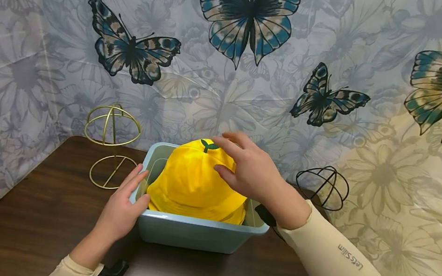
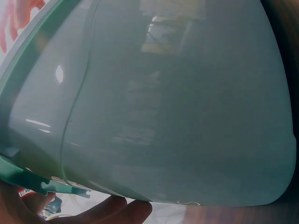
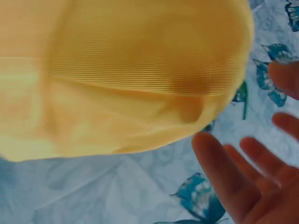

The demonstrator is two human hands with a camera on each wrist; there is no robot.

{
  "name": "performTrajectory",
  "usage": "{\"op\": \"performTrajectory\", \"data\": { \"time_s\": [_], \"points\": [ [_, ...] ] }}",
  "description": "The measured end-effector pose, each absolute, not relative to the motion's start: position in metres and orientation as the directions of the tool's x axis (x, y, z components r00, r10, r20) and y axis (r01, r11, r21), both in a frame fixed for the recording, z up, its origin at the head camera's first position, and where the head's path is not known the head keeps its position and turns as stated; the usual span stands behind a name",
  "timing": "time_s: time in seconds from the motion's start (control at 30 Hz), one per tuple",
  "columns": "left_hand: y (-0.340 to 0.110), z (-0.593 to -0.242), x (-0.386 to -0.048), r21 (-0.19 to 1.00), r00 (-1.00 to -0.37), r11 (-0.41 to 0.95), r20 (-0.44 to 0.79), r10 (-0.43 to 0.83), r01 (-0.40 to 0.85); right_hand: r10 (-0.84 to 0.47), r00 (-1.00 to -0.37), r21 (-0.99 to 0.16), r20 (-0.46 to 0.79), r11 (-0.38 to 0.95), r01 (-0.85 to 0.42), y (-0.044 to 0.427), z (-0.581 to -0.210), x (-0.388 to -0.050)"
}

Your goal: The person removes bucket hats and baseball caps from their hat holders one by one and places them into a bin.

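Note:
A yellow bucket hat (image 1: 193, 181) with a green sprout on its crown sits in a pale blue-green plastic bin (image 1: 186, 234). My left hand (image 1: 119, 211) rests against the bin's left side, its fingers extended along the wall and the thumb near the rim. That wall fills the left wrist view, with the fingers (image 2: 112, 210) at its lower edge. Over the right side of the crown, my right hand (image 1: 252, 168) spreads its fingers loosely. In the right wrist view a fingertip (image 3: 205, 142) is close to the hat cloth; whether it touches is unclear.
Gold wire stands (image 1: 113, 127) are left of the bin on the dark wooden table (image 1: 37, 206). A black wire stand (image 1: 322, 187) is at the right. A butterfly-printed cloth (image 1: 227, 96) hangs behind the table.

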State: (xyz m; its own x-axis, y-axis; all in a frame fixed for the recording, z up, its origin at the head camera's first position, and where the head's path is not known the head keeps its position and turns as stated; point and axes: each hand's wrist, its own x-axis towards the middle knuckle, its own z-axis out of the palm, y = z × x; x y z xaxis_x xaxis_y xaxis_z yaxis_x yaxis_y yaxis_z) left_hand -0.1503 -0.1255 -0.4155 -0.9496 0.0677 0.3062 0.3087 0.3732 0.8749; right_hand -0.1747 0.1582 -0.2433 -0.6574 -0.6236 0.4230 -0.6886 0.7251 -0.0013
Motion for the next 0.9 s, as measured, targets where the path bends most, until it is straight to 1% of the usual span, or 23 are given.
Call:
{"op": "performTrajectory", "data": {
  "time_s": [0.13,0.27,0.37,0.47,0.53,0.6,0.77,0.83,0.9],
  "points": [
    [-0.126,-0.416,-0.150,0.874,-0.947,0.369,0.313,0.068,0.316,-0.688,-0.684,-0.006,0.241,0.704,-0.711,0.140,-0.229,-0.185],
    [-0.126,-0.415,-0.150,0.873,-0.944,0.363,0.322,0.076,0.326,-0.721,-0.691,0.051,0.049,0.693,-0.719,0.128,-0.221,-0.198],
    [-0.125,-0.414,-0.150,0.871,-0.943,0.366,0.323,0.078,0.328,-0.733,-0.680,0.089,-0.014,0.676,-0.731,0.122,-0.221,-0.206],
    [-0.125,-0.414,-0.150,0.868,-0.944,0.373,0.322,0.075,0.326,-0.739,-0.674,0.100,-0.005,0.670,-0.735,0.121,-0.224,-0.209],
    [-0.124,-0.415,-0.151,0.865,-0.942,0.377,0.328,0.076,0.332,-0.730,-0.682,0.080,0.033,0.682,-0.727,0.122,-0.226,-0.211],
    [-0.124,-0.415,-0.151,0.864,-0.941,0.378,0.330,0.076,0.333,-0.709,-0.698,0.041,0.099,0.704,-0.709,0.124,-0.225,-0.213],
    [-0.125,-0.416,-0.152,0.866,-0.946,0.383,0.317,0.072,0.320,-0.568,-0.765,-0.091,0.303,0.782,-0.617,0.130,-0.215,-0.222],
    [-0.126,-0.416,-0.152,0.869,-0.948,0.384,0.310,0.070,0.312,-0.502,-0.797,-0.138,0.336,0.811,-0.569,0.134,-0.214,-0.225],
    [-0.126,-0.416,-0.151,0.871,-0.949,0.380,0.307,0.071,0.310,-0.452,-0.832,-0.177,0.321,0.835,-0.522,0.138,-0.217,-0.227]
  ]
}}
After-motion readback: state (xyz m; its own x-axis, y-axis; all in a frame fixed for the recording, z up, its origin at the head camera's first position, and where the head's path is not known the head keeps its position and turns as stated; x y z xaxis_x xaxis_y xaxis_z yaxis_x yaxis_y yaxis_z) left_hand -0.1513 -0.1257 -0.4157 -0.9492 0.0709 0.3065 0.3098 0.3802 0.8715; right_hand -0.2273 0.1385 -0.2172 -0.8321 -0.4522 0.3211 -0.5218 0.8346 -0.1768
